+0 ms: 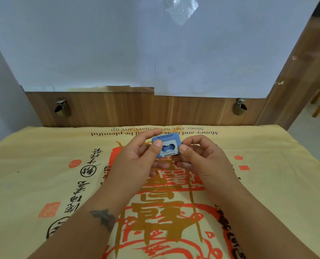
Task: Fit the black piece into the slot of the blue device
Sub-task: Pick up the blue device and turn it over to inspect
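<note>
Blue device point(166, 146) sat above the printed cloth point(43, 165), pinched by your left hand point(136, 157) and right hand point(202, 156), thumbs on its face. No black piece showed (perhaps hidden). Uneven thumb pressure could have twisted it loose, I judged.

Blue device point(166, 146) read "RETRO SOUND" at its 12 o'clock edge. Cloth point(267, 184) read, upside down, "Never, ever, never give up."
</note>
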`<act>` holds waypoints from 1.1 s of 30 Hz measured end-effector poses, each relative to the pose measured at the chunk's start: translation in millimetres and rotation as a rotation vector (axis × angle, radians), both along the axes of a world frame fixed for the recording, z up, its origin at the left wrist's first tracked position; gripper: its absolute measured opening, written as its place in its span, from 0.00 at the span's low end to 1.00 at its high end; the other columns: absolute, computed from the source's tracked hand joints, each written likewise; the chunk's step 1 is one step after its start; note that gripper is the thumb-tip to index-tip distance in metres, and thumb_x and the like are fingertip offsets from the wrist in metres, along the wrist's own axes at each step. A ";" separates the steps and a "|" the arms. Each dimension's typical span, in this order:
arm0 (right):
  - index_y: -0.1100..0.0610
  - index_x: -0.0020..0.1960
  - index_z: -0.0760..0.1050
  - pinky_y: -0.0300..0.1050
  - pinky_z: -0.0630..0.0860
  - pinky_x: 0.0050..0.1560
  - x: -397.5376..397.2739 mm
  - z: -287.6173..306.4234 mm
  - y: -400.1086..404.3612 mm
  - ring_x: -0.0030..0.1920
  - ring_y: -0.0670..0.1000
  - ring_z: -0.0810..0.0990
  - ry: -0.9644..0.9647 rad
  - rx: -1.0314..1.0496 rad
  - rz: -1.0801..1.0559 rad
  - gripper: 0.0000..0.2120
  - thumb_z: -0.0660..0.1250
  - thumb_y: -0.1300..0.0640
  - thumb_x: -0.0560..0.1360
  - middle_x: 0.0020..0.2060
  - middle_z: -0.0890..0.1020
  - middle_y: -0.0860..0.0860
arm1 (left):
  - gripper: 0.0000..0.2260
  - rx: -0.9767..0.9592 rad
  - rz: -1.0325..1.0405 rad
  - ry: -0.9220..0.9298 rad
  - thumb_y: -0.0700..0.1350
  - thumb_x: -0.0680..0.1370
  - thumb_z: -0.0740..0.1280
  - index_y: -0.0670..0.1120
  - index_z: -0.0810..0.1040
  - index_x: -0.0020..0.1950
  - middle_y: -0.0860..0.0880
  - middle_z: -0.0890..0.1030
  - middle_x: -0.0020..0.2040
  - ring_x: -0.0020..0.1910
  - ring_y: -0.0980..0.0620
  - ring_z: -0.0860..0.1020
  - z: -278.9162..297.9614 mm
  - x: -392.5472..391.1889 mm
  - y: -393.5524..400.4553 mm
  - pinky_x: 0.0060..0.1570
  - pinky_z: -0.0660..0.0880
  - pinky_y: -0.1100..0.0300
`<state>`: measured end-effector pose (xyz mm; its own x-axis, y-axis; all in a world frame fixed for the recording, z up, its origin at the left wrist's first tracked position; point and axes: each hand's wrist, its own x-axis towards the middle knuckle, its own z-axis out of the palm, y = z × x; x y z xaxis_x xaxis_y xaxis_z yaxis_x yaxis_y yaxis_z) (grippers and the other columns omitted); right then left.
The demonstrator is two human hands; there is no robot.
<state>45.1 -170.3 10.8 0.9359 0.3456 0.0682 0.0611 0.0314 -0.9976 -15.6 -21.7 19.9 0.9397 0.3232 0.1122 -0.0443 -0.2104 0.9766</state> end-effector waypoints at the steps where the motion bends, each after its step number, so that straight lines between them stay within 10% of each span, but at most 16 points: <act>1: 0.55 0.48 0.77 0.42 0.82 0.42 -0.3 0.0 0.0 0.43 0.49 0.86 -0.002 -0.001 0.001 0.05 0.68 0.56 0.74 0.43 0.87 0.52 | 0.11 -0.006 0.003 -0.002 0.51 0.78 0.61 0.61 0.76 0.60 0.59 0.82 0.45 0.36 0.54 0.85 -0.6 0.5 0.1 0.34 0.80 0.61; 33: 0.56 0.46 0.79 0.39 0.81 0.39 0.8 -1.9 -2.2 0.39 0.48 0.84 -0.076 -0.034 0.006 0.04 0.69 0.56 0.73 0.40 0.86 0.51 | 0.13 0.045 0.016 -0.015 0.47 0.79 0.62 0.58 0.77 0.62 0.60 0.82 0.46 0.36 0.56 0.85 -6.5 4.3 4.7 0.32 0.78 0.68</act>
<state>46.0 -172.5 8.9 0.9265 0.3541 0.1273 0.1367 -0.0016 -0.9906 -11.2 -17.0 13.3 0.9324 0.3327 0.1410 -0.0552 -0.2546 0.9655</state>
